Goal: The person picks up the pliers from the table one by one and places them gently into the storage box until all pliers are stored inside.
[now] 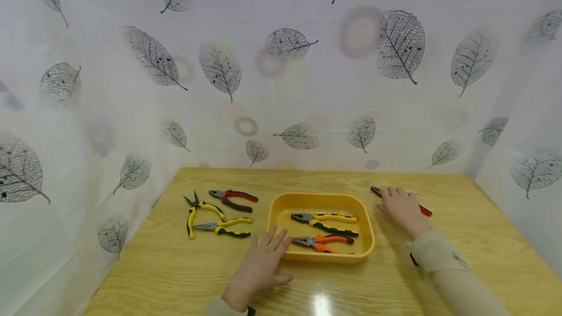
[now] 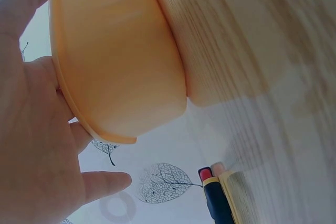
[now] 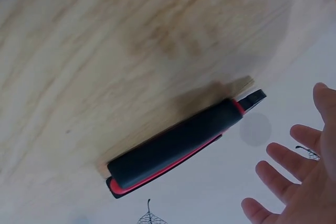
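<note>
Right of the tray (image 1: pixel 325 257), the pliers (image 3: pixel 175 145) are overhung by the nearer right hand (image 1: pixel 399 208), fingers spread, long axis slanted, head far-left; the left hand's (image 1: pixel 265 260) are spread at the rim.

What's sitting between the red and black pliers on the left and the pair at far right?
The yellow tray, holding yellow-and-black pliers and orange-handled pliers, lies between them; the head view shows it.

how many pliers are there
6: red pliers, spread yellow pliers and long-nosed yellow pliers left of the tray; yellow-black pliers and orange pliers inside it; black-red pliers partly hidden by the right hand in the head view.
</note>
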The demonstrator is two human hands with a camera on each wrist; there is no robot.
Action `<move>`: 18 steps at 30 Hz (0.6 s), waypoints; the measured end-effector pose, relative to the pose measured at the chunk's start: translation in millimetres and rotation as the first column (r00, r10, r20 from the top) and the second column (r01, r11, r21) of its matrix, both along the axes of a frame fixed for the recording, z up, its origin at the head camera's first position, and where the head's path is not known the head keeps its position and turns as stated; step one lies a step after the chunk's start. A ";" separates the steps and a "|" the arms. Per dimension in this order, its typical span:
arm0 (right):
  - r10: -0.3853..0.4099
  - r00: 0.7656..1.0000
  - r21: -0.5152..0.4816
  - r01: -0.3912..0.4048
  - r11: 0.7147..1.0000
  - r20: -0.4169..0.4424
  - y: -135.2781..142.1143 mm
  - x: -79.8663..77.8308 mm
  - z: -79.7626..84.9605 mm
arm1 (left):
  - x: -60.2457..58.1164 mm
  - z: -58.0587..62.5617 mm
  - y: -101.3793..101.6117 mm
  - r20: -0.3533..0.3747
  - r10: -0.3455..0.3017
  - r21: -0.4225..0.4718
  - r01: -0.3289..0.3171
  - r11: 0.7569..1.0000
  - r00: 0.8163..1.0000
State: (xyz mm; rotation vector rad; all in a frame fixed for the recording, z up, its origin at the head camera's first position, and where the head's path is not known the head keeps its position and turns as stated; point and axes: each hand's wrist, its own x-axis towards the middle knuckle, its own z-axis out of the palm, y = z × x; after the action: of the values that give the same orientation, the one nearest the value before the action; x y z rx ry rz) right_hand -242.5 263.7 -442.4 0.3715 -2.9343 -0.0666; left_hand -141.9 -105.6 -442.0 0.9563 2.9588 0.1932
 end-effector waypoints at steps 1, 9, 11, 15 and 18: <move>-0.006 1.000 -0.006 0.006 1.000 0.004 1.7 -0.5 -0.6 | 0.0 0.0 0.0 0.001 0.000 -0.001 0.000 1.000 1.000; -0.052 0.996 -0.005 0.052 0.999 0.067 15.0 -2.4 -7.8 | 1.5 -1.3 -0.2 -0.006 0.002 -0.006 -0.002 1.000 1.000; -0.059 0.995 -0.003 0.060 0.998 0.085 17.8 -2.5 -9.2 | 1.5 -2.0 -0.2 -0.007 -0.001 -0.002 0.001 1.000 1.000; -0.078 0.991 -0.003 0.079 0.997 0.112 22.0 -3.0 -10.3 | 0.9 -2.7 -0.4 -0.002 0.001 0.011 -0.001 1.000 1.000; -0.096 0.987 -0.005 0.098 0.995 0.130 24.1 -3.3 -11.0 | 0.5 -2.1 -0.4 0.005 0.006 0.013 -0.006 1.000 1.000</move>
State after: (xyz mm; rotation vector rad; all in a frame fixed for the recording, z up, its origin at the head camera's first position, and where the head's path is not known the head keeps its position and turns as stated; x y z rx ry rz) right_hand -245.8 287.8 -453.4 0.2398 -3.0789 -0.0405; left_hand -141.4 -106.0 -444.1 0.9472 2.9596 0.2154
